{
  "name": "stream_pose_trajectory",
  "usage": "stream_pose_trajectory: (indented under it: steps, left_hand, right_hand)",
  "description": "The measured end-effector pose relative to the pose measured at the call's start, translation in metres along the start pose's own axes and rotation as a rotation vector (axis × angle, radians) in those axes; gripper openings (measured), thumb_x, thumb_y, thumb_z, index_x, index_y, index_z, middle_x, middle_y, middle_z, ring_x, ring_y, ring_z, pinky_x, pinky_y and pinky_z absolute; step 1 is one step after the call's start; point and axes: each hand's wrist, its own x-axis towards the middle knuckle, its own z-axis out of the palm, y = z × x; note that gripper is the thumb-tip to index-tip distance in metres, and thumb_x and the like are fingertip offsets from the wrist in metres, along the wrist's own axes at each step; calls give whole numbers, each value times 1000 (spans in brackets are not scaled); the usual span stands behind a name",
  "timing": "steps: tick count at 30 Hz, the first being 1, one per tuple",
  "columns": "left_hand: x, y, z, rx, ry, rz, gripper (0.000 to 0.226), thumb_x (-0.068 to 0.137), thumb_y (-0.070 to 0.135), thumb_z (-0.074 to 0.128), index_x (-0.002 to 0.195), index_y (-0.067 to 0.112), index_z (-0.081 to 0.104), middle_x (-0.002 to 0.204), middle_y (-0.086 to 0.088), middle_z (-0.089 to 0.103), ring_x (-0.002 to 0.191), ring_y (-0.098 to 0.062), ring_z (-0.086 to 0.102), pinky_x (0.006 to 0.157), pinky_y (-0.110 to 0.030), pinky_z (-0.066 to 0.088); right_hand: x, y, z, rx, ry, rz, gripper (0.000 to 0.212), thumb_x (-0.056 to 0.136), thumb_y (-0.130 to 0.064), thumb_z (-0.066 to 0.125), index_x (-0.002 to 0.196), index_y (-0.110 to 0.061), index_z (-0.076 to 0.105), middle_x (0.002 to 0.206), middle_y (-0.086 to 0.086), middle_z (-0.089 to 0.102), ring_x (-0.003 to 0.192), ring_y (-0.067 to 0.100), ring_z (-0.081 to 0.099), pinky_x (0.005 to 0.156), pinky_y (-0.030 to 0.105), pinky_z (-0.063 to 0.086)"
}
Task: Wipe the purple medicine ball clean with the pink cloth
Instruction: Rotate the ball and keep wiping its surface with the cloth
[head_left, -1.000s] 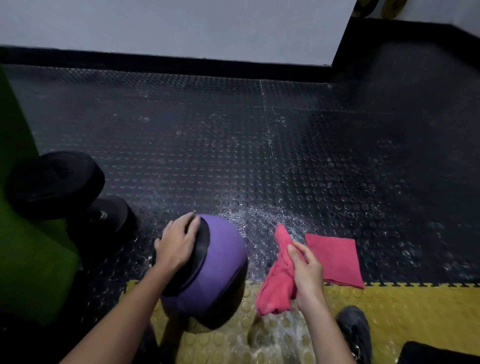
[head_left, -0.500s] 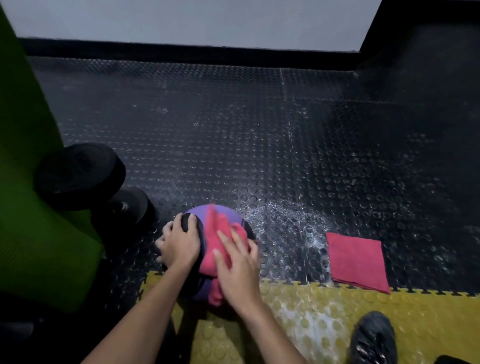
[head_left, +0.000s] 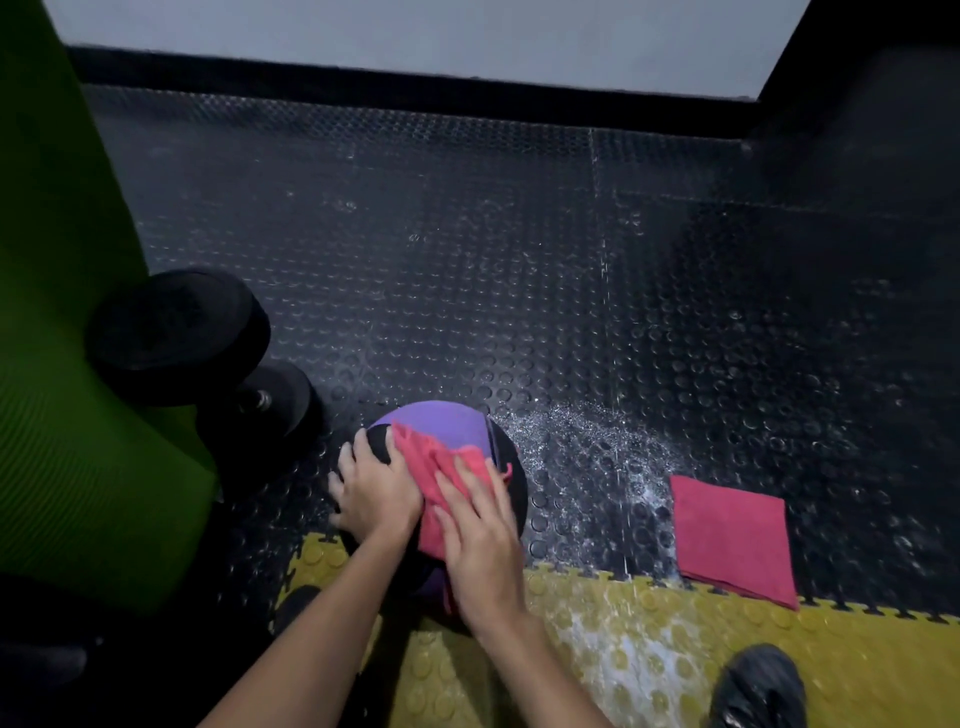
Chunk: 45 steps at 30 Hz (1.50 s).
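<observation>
Purple medicine ball (head_left: 441, 423) on the floor right in front of the person, straddling the seam between black studded floor (head_left: 519, 260) and yellow tile (head_left: 649, 649). Both hands on it

Left hand (head_left: 376, 493): fingers spread and fairly straight, palm flat on the ball's left black panel, bracing it, gripping nothing. Right hand (head_left: 480, 535): flat, fingers straight, pressing the pink cloth (head_left: 431, 467) onto the ball's top and near side, no pinch visible. Cloth bunched, far corner sticking up between the hands

Key relation: the bare purple patch lies just ahead of the right fingertips, up and away from the person. Ball is round, so no long axis. Right hand is nearer that patch and has the cloth, so the stroke likely goes forward over the top while the left stops the ball rolling. Lower near side hidden by the arms, cannot tell if wiped. Looks early in the wipe

Risk: ball rolls toward the wall if the left brace slips

Around: folded spare cloth (head_left: 732, 535) well apart to the right, wet splash (head_left: 587, 452) between it and the ball, dumbbell (head_left: 176, 332) and green mat (head_left: 62, 364) to the left, shoe (head_left: 758, 686) bottom right
</observation>
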Motion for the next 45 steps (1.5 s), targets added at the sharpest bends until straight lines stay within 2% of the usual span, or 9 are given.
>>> stream_pose_trajectory:
  steps: [2,7,16,23,29,34,38,43,45]
  left_hand:
    - [-5,-2,0,2,8,34,52,97,47,31,144,24,33,153,1,28,140,-28,21,109,-54,19]
    - [-38,-7,13,25,71,85,56,96,52,28,143,22,35,153,-1,28,140,-28,20,107,-57,20]
    - [-44,0,20,104,67,154,56,96,48,32,145,20,32,154,-1,25,142,-28,16,109,-56,15]
    - [-53,9,25,106,65,118,58,95,50,33,144,20,33,153,-5,25,141,-31,17,107,-59,16]
    - [-47,-10,18,55,134,103,55,95,48,37,143,19,37,152,-3,30,140,-29,21,107,-54,19]
    - [-53,-3,25,80,107,140,66,90,58,27,143,19,36,151,-5,30,139,-32,22,105,-58,19]
    - [-53,-1,26,84,102,163,57,95,49,38,142,18,37,152,-6,30,140,-32,21,107,-58,18]
    - [-49,-11,18,66,158,195,75,82,59,19,141,18,40,150,-6,34,139,-31,25,106,-54,21]
    - [-51,-14,17,59,150,233,83,78,63,12,140,16,41,149,-8,36,137,-34,28,105,-54,23]
  right_hand:
    - [3,16,-3,43,51,36,33,89,-25,43,113,-15,64,124,0,58,125,20,38,109,21,22]
    - [41,74,-23,267,-53,949,28,96,-24,42,103,-14,67,104,12,67,93,30,61,85,39,48]
    - [-15,21,-14,161,164,343,47,89,-40,38,122,-13,59,132,-2,48,126,16,39,103,20,26]
    - [39,65,-26,265,42,928,33,96,-30,40,115,-14,62,109,8,63,97,25,57,82,32,43]
    - [-14,20,-17,88,7,362,69,85,-64,18,131,-23,49,143,1,38,134,23,25,111,29,13]
    - [24,60,-22,310,76,807,30,95,-24,44,116,-12,62,114,8,60,101,24,56,81,27,40]
    - [29,78,-31,530,59,1235,34,96,-33,43,106,-11,65,92,6,62,73,21,55,59,26,38]
    - [-15,1,3,209,345,568,37,92,-28,42,122,-12,58,132,3,51,124,20,40,104,32,30]
    - [-14,0,5,194,331,509,41,90,-32,42,120,-12,59,130,4,53,127,25,39,106,35,29]
